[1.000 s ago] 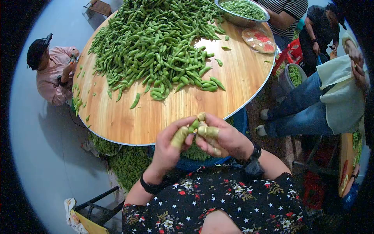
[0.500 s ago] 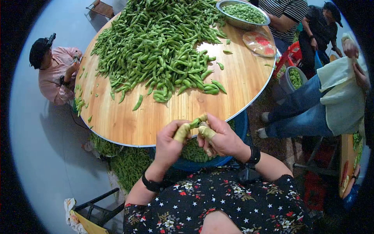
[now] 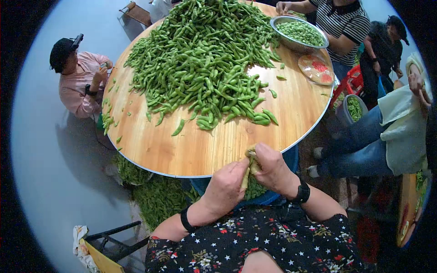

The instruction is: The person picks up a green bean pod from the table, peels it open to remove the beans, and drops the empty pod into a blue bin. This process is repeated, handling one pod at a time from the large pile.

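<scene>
My left hand [image 3: 224, 187] and my right hand [image 3: 274, 170] meet just over the near edge of the round wooden table [image 3: 191, 157]. Yellowish covers wrap the thumbs and some fingertips. Both hands are closed, pinching at one spot; the edamame pod seen between them half a second ago is now almost wholly hidden by the fingers. Beyond them a big heap of green edamame pods [image 3: 205, 68] covers the table's middle and far side. Below my hands, a blue tub [image 3: 291, 159] holds green beans [image 3: 256, 190], partly hidden by my hands and the tabletop.
A metal bowl of shelled beans [image 3: 300, 34] and a plastic-wrapped round item [image 3: 315, 69] sit at the far right of the table. People stand or sit around it. Empty-looking pods [image 3: 159, 200] pile on the floor at left. A black-framed stool [image 3: 114, 241] stands lower left.
My hands have come closer together and lower right, hiding the pod that showed between them. The whole view has shifted, so the table appears further right and lower.
</scene>
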{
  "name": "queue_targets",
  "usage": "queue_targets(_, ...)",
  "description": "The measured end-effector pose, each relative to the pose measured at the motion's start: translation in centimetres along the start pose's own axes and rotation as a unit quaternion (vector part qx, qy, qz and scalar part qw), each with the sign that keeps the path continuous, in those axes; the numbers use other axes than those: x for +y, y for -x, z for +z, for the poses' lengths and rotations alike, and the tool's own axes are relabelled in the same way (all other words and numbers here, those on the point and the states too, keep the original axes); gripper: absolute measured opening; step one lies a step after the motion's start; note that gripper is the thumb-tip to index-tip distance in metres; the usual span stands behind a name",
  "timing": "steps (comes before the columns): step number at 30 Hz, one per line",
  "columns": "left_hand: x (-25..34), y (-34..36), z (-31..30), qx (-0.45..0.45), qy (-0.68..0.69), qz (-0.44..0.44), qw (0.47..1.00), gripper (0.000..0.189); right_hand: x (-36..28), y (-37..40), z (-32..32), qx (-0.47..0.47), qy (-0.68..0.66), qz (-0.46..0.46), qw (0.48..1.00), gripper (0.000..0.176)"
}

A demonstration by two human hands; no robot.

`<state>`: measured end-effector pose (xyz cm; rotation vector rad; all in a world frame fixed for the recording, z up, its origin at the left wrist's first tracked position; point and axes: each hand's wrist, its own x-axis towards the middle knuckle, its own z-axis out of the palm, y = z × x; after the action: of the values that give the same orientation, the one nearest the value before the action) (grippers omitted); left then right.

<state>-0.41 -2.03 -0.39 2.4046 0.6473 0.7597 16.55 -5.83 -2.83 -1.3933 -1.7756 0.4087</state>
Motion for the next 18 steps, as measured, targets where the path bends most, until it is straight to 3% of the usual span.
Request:
queue_targets(1, 0.2, -0.1, -0.1, 0.001, 0.002, 0.018, 1.000, 0.042, 0.1, -0.1, -0.1, 0.006, -0.011, -0.003, 1.000, 0.018)
queue_targets(3, 0.2, 0.3, -1.0, -0.004, 0.019, -0.025, 0.999, 0.042, 0.1, -0.2, -0.5, -0.010, -0.018, -0.001, 1.000, 0.016)
queue_targets(5, 0.4, 1.1, -3.3, -0.127, -0.006, -0.106, 0.986, 0.039, 0.4, 0.1, -1.0, -0.027, -0.028, 0.005, 0.999, 0.015)
queue_targets(7, -0.7, 1.9, -6.4, -0.292, -0.073, -0.160, 0.940, 0.027, 0.9, 0.6, -1.6, -0.132, -0.063, 0.001, 0.989, 0.012)
queue_targets(9, -2.2, 1.8, -8.8, -0.284, -0.122, -0.163, 0.937, 0.022, 0.2, 0.4, -2.7, -0.183, -0.048, -0.004, 0.982, 0.009)
queue_targets(11, -4.4, -0.5, -10.1, -0.180, -0.173, -0.146, 0.957, 0.021, -0.1, 0.4, -3.1, -0.222, -0.030, -0.013, 0.975, 0.012)
queue_targets(13, -8.5, -4.0, -10.1, -0.051, -0.229, -0.060, 0.970, 0.019, 0.3, 0.6, -2.5, -0.211, -0.028, -0.018, 0.977, 0.013)
queue_targets(17, -16.1, -13.1, -9.6, 0.109, -0.221, 0.068, 0.967, 0.017, 0.4, 0.9, -1.9, -0.204, -0.035, 0.004, 0.978, 0.014)
queue_targets(18, -17.5, -14.7, -9.4, 0.111, -0.220, 0.071, 0.966, 0.017, 0.2, 0.7, -2.1, -0.202, -0.031, 0.003, 0.979, 0.014)
